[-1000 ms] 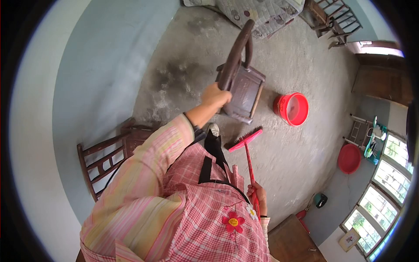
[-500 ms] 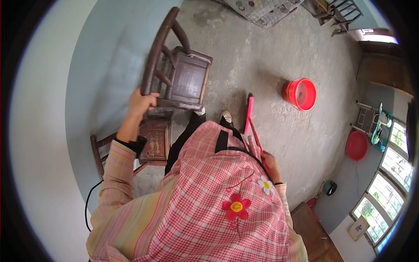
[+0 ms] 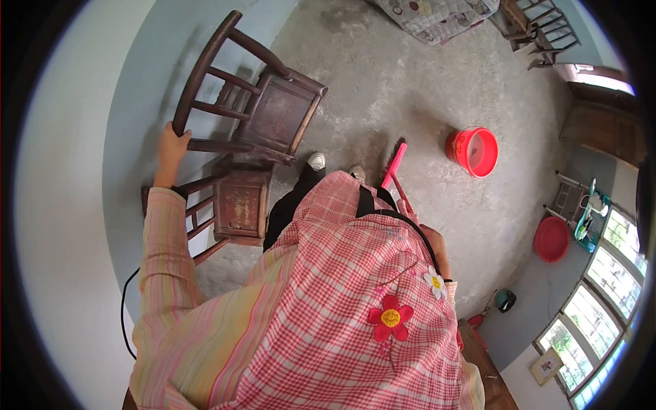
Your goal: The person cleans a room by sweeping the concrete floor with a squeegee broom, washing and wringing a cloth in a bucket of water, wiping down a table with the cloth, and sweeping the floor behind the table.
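Note:
My left hand [image 3: 172, 147] is closed round the top rail of a dark wooden chair [image 3: 281, 113], beside the wall. The chair's slatted back leans toward me and its seat faces up. A second wooden chair [image 3: 240, 207], with a worn seat, stands just nearer to me. At my other side, my right hand [image 3: 430, 238] holds the red handle of a broom, its fingers partly hidden behind my apron. The broom [image 3: 395, 164] has a pink head and dark bristles, low by the floor near my shoes.
A red bucket [image 3: 473, 152] stands on the concrete floor ahead to the right. Along the right wall are a red basin [image 3: 551, 239], a metal rack [image 3: 568, 197] and windows. A patterned quilted cover [image 3: 434, 17] and more wooden chairs [image 3: 543, 31] are at the far end.
My left hand has moved left and toward me, and the chair's back has swung and tilted with it. The broom head has turned slightly to the right.

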`<action>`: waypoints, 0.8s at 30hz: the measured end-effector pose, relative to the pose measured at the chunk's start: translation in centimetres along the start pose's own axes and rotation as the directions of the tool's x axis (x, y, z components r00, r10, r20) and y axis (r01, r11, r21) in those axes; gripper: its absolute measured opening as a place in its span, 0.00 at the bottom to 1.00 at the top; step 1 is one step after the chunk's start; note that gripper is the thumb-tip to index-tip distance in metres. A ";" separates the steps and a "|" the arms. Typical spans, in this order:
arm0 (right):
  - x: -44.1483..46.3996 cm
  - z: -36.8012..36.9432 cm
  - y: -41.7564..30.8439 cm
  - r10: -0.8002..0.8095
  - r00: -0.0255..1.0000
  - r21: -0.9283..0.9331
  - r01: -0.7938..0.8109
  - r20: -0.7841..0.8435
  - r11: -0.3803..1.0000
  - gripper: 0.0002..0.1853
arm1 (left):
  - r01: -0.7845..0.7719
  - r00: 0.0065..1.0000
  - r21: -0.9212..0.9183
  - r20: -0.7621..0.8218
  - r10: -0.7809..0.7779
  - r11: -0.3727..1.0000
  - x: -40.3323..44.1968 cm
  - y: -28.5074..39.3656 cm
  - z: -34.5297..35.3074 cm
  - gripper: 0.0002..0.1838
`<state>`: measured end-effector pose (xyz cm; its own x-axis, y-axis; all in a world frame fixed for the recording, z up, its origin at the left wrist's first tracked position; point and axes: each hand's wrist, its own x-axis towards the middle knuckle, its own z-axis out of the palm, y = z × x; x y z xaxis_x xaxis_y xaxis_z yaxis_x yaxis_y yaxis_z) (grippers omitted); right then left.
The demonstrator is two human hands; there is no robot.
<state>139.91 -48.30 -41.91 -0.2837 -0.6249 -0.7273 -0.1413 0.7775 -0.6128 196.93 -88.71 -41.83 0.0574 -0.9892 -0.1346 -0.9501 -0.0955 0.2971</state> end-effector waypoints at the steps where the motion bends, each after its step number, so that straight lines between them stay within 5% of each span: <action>1: 0.2 -0.2 -0.1 -0.003 1.000 0.002 0.003 0.017 1.000 0.11 | 0.044 0.999 0.088 -0.024 -0.042 0.995 0.3 -0.3 0.2 0.20; 5: 0.7 -0.2 1.4 0.100 0.994 0.230 -0.105 0.030 0.968 0.10 | 0.161 0.987 0.406 -0.069 -0.145 0.899 2.4 -3.3 1.4 0.24; 7: -0.3 0.2 -1.9 0.359 0.932 0.581 -0.325 0.060 0.746 0.10 | 0.129 0.987 0.421 0.034 -0.158 0.898 4.5 -5.7 1.8 0.25; 10: -1.2 0.1 -4.0 0.457 0.881 0.704 -0.400 0.121 0.586 0.11 | 0.047 0.985 0.499 0.122 -0.123 0.865 5.8 -5.5 1.0 0.23; 11: -1.2 0.0 -4.3 0.456 0.866 0.742 -0.443 0.208 0.504 0.11 | -0.021 0.979 0.554 0.182 -0.096 0.832 6.1 -5.3 0.7 0.21; 15: -1.4 0.4 -7.7 0.401 0.905 0.721 -0.370 0.139 0.586 0.09 | -0.209 0.941 0.668 0.337 -0.040 0.715 7.4 -5.5 1.2 0.15; 18: -0.3 0.4 -8.2 0.313 0.924 0.779 -0.359 0.219 0.514 0.09 | -0.240 0.925 0.698 0.375 -0.059 0.674 7.9 -5.3 1.6 0.12; 23: 2.0 1.6 -11.3 0.295 0.918 0.716 -0.393 0.267 0.577 0.09 | -0.070 0.988 0.615 0.154 -0.033 0.785 4.0 -2.2 1.8 0.11; 24: 3.5 1.7 -9.9 0.220 0.906 0.728 -0.422 0.362 0.540 0.06 | -0.121 0.977 0.558 0.215 -0.002 0.821 2.2 0.0 1.6 0.11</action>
<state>141.92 -58.31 -38.86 0.0550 -0.4203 -0.9057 0.7343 0.6317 -0.2486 196.58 -90.73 -43.69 -0.0078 -0.9421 -0.3351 -0.9581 0.1030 -0.2673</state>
